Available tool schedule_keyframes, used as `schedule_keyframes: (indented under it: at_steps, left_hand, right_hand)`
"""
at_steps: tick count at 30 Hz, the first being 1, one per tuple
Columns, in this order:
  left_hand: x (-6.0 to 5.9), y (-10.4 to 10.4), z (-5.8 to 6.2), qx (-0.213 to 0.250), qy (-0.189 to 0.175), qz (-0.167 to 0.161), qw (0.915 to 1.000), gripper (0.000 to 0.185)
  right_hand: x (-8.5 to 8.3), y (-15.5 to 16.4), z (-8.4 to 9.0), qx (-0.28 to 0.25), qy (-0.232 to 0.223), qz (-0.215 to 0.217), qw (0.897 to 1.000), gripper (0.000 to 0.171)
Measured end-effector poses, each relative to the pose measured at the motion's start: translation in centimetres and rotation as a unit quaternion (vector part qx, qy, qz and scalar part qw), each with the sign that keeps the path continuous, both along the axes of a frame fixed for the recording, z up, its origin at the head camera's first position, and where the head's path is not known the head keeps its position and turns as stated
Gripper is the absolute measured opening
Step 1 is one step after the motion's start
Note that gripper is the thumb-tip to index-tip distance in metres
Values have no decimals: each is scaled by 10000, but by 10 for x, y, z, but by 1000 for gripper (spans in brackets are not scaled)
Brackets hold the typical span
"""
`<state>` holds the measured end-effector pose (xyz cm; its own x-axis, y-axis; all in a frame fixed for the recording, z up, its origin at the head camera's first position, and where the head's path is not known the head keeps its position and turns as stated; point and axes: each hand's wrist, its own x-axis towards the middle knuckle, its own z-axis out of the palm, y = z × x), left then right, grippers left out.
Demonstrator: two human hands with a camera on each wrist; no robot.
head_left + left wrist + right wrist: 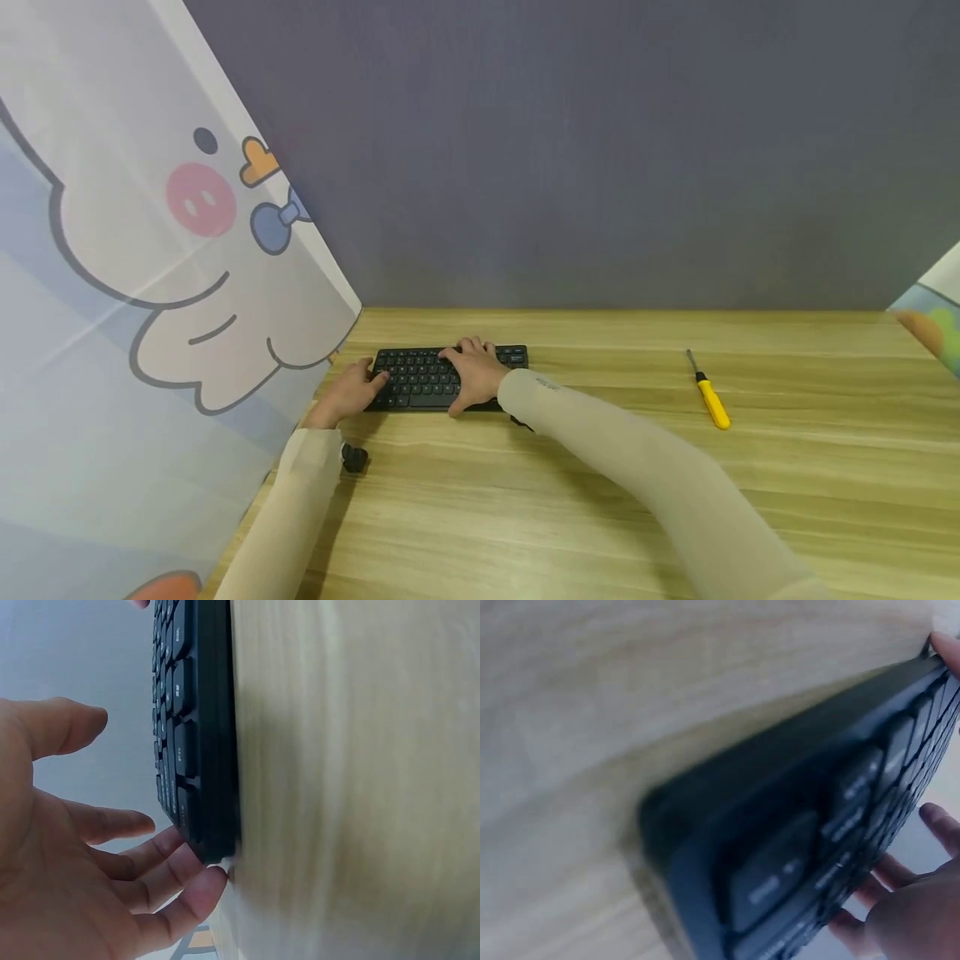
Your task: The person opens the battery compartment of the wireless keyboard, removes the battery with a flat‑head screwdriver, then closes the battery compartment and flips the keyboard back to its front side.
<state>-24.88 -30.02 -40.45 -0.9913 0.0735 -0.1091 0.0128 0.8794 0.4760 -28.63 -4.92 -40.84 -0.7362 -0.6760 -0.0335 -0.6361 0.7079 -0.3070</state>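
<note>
On the wooden desk (600, 500), near its far left corner, a black keyboard (420, 379) lies flat, parallel to the grey back wall (600, 150).

Left hand (347, 392): it is placed at the left end of the keyboard. In the left wrist view the fingers (161, 881) are seen relaxed and nearly straight, their tips touching the lower left corner and the desk beside it; the thumb (64, 724) is held apart from the keys. Nothing is gripped.

Right hand (474, 373): it is laid palm down over the middle and right part of the keys, the fingers spread and only slightly bent. In the right wrist view the fingertips (941, 825) are seen beyond the keys, but the picture is blurred and it cannot be told which keys are pressed. Nothing is clasped.

Progress, as judged from the pictures: the keyboard has been reached and is bracketed by both hands, but it is not lifted; its whole underside rests on the desk. Any shifting, lifting or turning of it is judged not yet done.

A yellow-handled screwdriver (709, 397) lies well apart to the right, untouched. A printed cartoon cloth (150, 250) hangs at the left, just beside the keyboard's end.
</note>
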Motion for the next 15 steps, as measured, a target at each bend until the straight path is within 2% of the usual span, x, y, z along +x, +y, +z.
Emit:
schedule_keyframes:
  at_steps: [4,9,15]
  left_hand:
    - [0,0,-4,68,-46,56,9999,67]
    - [1,0,-3,180,-81,60,9998,67]
    - [1,-7,1,200,237,129,9994,65]
  right_hand:
    - [-2,2,-6,-223,27,65,9997,96]
    - [-4,4,-8,-365,-50,51,9993,90]
    - [-8,8,-8,-721,31,106,9973,87]
